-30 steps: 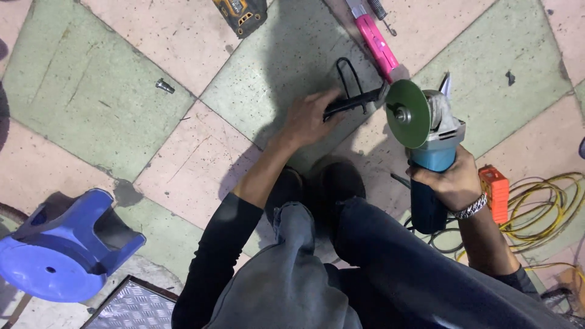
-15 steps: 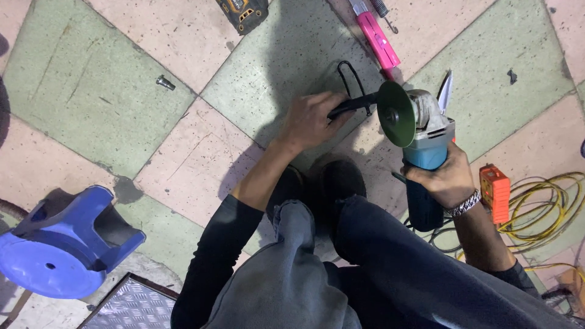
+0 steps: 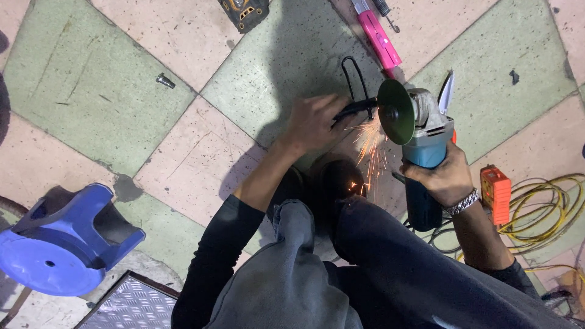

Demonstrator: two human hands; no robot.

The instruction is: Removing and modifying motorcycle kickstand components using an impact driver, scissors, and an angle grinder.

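My left hand (image 3: 315, 122) grips a black bent metal rod (image 3: 355, 85) against the tiled floor. My right hand (image 3: 443, 175) holds a blue angle grinder (image 3: 425, 143) by its body. The grinder's green disc (image 3: 395, 112) touches the rod's end just right of my left fingers. Orange sparks (image 3: 368, 151) spray down toward my black shoes (image 3: 332, 183). A silver bracelet sits on my right wrist.
A blue plastic stool (image 3: 58, 240) lies at the lower left beside a checker-plate sheet (image 3: 131, 304). A pink-handled tool (image 3: 379, 39) and a dark yellow-trimmed tool (image 3: 245, 11) lie at the top. An orange box (image 3: 495, 192) and yellow cable (image 3: 548, 213) sit right. A small bolt (image 3: 164, 80) rests left.
The grinder has swung left and tilted so its disc now meets the rod, and sparks have started flying. My left hand stays on the rod.
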